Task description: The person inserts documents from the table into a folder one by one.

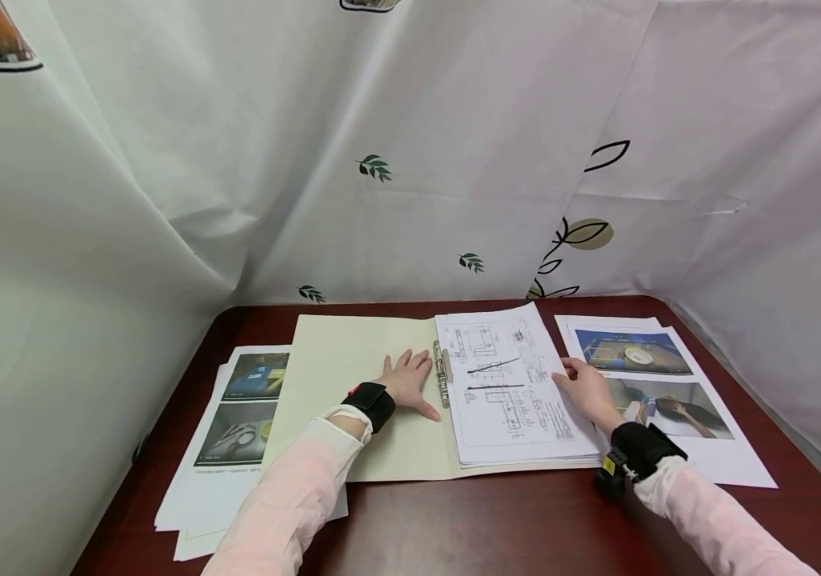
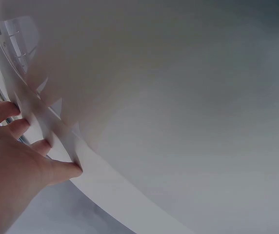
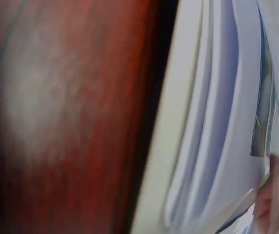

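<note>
A cream file folder (image 1: pixel 324 384) lies opened out on the table, with a metal clip (image 1: pixel 442 374) along its spine. On its right half is a stack of white sheets (image 1: pixel 478 436), the top one printed with technical drawings. My left hand (image 1: pixel 409 382) rests on the bare left cover, fingers spread, beside the clip. With my right hand (image 1: pixel 589 392) I pinch the right edge of the sheets. In the right wrist view the sheets (image 3: pixel 222 97) bow along their edge above the folder cover (image 3: pixel 171 117), and the right fingers (image 3: pixel 271 200) show at the lower right.
Loose sheets with printed photos (image 1: pixel 219 472) lie at the left, partly under the folder. More photo sheets (image 1: pixel 730 460) are at the right, under my right hand and wrist. The dark red wooden table (image 1: pixel 482 520) ends at a white patterned curtain (image 1: pixel 410 224).
</note>
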Action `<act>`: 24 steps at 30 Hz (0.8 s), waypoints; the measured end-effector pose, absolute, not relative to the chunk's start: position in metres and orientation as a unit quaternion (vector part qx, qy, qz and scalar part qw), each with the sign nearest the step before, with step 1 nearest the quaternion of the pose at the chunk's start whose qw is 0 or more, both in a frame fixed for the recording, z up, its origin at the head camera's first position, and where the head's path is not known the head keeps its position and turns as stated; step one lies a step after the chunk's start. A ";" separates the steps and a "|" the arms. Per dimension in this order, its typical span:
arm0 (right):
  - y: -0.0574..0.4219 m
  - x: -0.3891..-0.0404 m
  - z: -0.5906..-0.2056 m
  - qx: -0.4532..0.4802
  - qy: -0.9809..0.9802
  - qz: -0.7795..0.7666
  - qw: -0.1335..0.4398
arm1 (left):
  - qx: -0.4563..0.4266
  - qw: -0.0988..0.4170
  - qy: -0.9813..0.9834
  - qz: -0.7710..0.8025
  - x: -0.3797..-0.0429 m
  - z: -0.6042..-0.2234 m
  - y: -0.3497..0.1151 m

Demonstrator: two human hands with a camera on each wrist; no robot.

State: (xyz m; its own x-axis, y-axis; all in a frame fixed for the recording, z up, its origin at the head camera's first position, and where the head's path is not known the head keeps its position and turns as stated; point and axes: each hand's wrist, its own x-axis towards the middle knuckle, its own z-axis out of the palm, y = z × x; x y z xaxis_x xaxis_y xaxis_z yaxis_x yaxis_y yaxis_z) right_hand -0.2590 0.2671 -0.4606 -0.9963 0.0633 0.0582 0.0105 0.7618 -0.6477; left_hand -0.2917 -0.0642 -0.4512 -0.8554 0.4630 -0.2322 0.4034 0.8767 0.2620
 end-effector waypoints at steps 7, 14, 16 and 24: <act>0.267 -0.259 -0.463 0.011 -0.947 0.318 0.030 | 0.228 0.145 0.958 0.099 -0.293 -0.452 -0.064; 0.267 -0.258 -0.462 0.013 -0.947 0.319 0.021 | 0.228 0.146 0.957 0.101 -0.292 -0.452 -0.064; 0.267 -0.258 -0.462 0.016 -0.948 0.316 0.020 | 0.228 0.145 0.957 0.103 -0.293 -0.452 -0.064; 0.267 -0.257 -0.461 0.019 -0.954 0.300 0.015 | 0.226 0.146 0.958 0.102 -0.294 -0.454 -0.064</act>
